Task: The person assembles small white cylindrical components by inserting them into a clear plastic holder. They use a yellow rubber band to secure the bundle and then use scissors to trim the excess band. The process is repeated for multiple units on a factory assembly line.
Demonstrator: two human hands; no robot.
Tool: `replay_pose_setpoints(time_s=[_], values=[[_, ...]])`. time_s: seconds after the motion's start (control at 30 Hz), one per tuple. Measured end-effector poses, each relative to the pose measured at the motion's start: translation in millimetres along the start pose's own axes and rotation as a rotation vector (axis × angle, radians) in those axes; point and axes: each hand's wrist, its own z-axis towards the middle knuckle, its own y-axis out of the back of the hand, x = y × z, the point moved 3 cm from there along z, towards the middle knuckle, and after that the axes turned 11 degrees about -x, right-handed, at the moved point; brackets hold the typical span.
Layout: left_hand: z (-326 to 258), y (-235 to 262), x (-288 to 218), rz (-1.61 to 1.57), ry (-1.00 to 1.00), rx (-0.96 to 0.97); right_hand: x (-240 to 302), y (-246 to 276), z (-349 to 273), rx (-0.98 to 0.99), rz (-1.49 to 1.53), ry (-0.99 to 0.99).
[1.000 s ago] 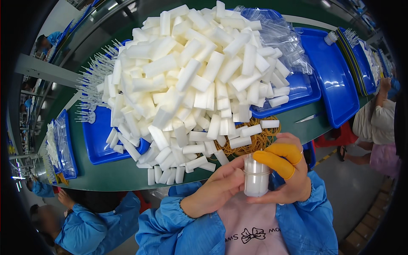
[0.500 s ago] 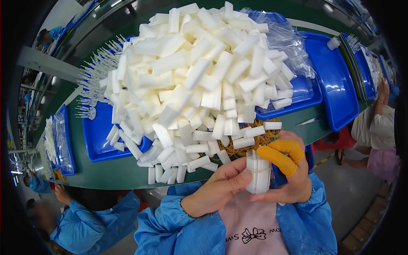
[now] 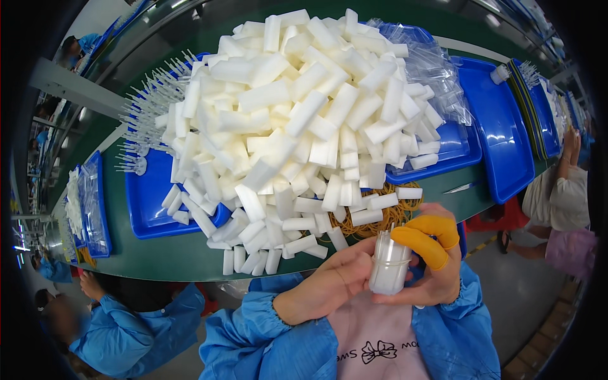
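Between my two hands is a clear plastic piece with white foam inside point(image 3: 388, 269), held nearly upright, with a thin band around its upper part. My left hand point(image 3: 335, 273) presses its fingers against the left side. My right hand point(image 3: 438, 272) grips the other side, with its thumb under the lower end and two fingers in yellow finger cots point(image 3: 429, 239) near the top. Just beyond lie tan rubber bands point(image 3: 380, 214), partly covered by white foam blocks point(image 3: 297, 117) in a large heap.
Blue trays point(image 3: 497, 136) stand on the green table point(image 3: 266, 273) to the right, near clear plastic pieces point(image 3: 427, 69). Pale spiky stems point(image 3: 152, 104) stick out left of the heap. Tweezers point(image 3: 459, 188) lie right. A co-worker's blue sleeve point(image 3: 136, 326) is at lower left.
The view has shifted slightly. The clear piece has tilted a little between my hands, and my left fingers have slid along its side. Both hands still hold it.
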Motion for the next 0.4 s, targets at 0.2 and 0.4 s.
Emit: replay_pose_setpoints(time_s=[0.2, 0.4], values=[[1, 9, 1, 0.091, -0.102, -0.106, -15, -2, 2, 0.135, 0.292, -0.122], [6, 15, 9, 0.141, -0.101, -0.010, -36, 0, -3, 0.474, 0.558, -0.326]])
